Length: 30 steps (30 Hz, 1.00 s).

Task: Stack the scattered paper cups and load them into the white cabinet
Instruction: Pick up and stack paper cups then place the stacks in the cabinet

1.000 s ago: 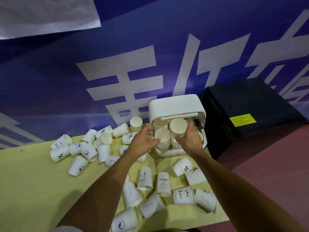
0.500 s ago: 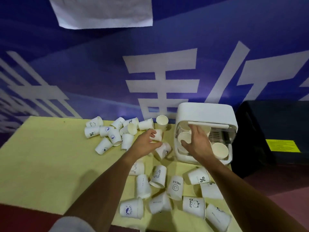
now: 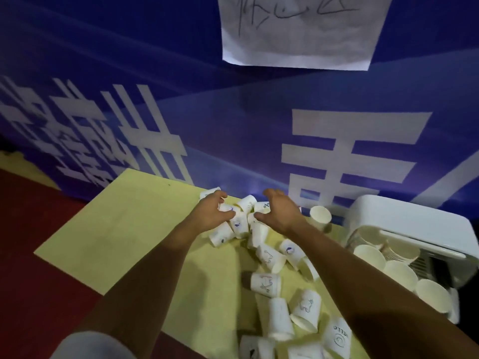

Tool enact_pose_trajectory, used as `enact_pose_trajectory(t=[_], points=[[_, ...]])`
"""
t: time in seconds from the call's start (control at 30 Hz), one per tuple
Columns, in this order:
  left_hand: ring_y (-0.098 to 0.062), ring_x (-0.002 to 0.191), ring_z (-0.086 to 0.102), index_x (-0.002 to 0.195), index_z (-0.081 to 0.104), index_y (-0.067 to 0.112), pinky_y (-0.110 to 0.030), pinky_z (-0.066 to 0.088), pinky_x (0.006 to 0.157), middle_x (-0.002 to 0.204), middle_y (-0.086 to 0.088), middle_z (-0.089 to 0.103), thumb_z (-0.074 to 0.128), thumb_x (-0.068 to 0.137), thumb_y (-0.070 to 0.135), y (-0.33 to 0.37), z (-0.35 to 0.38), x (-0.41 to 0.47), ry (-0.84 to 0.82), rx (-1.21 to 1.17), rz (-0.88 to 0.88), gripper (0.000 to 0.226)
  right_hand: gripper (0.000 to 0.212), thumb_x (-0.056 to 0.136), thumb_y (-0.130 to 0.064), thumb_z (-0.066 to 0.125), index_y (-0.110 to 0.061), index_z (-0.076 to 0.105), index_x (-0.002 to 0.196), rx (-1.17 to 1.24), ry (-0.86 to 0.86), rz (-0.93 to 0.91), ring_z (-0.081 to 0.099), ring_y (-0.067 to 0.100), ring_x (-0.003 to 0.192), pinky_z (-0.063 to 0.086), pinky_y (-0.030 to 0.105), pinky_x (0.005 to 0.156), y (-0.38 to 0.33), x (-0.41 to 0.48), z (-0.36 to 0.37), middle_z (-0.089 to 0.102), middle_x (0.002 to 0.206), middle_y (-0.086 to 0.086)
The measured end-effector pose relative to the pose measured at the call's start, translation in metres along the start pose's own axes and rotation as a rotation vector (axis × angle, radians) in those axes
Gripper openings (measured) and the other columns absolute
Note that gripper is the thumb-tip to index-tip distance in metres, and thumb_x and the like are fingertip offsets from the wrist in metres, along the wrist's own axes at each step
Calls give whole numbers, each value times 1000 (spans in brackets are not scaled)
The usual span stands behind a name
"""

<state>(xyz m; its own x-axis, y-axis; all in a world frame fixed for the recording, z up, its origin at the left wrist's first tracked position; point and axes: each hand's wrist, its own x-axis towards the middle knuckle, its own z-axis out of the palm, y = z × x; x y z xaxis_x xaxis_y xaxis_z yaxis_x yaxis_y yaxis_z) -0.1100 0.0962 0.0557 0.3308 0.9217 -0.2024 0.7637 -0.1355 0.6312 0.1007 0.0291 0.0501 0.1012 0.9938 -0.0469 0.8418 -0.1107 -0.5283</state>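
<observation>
Many white paper cups lie scattered on the yellow table [image 3: 134, 229]. A far pile of cups [image 3: 239, 224] sits under both hands. My left hand [image 3: 210, 213] reaches over it with curved fingers touching a cup, and I cannot see a firm grip. My right hand [image 3: 281, 213] hovers just right of it, fingers spread, holding nothing. One cup [image 3: 320, 215] stands apart beside the white cabinet [image 3: 414, 224]. At the right, the cabinet is open and holds several cups [image 3: 400, 274] with their mouths facing out.
More cups lie on their sides near me [image 3: 305, 307], between my forearms and by the table's near edge. A blue banner wall [image 3: 233, 125] with a taped paper sheet [image 3: 298, 29] backs the table. Red floor [image 3: 39, 255] lies to the left.
My right hand has left the cabinet and swung left to the far pile. My left hand moved further out to the same pile. The view turned left.
</observation>
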Motion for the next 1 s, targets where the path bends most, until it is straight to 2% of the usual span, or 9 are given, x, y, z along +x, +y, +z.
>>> enact_pose_trajectory(t=[0.17,0.4,0.53,0.67,1.0], points=[[-21,115,56,130,51,20,-37,47,97,130,0,57,74,83,34,-53,-64,45,8,106,22,55,73,85,-42,70,-16,40,146,-9,-36,16,44,26,134,40,37,107,-54,66,24,43,149,6],[-23,129,50,143,42,20,-42,40,107,147,1,47,71,84,43,-112,-114,105,-59,296,61,69,76,84,-46,69,-16,38,146,-72,-68,56,44,24,134,40,37,106,-110,143,65,45,148,5],[-22,131,48,145,40,23,-43,38,108,146,0,48,71,83,45,-139,-110,135,-125,335,81,73,73,84,-46,70,-14,40,143,-152,-130,68,46,29,132,40,40,106,-118,173,91,48,144,10],[-20,134,45,146,39,25,-40,35,107,146,3,48,71,82,45,-159,-94,160,-172,378,116,74,69,83,-46,70,-15,43,139,-226,-177,75,49,28,128,42,38,102,-113,190,117,52,140,8],[-22,126,49,139,46,23,-37,36,99,138,1,53,64,85,47,-184,-33,213,-246,409,157,61,71,83,-48,69,-13,45,139,-367,-278,47,51,29,125,41,38,102,-79,221,168,54,137,10]])
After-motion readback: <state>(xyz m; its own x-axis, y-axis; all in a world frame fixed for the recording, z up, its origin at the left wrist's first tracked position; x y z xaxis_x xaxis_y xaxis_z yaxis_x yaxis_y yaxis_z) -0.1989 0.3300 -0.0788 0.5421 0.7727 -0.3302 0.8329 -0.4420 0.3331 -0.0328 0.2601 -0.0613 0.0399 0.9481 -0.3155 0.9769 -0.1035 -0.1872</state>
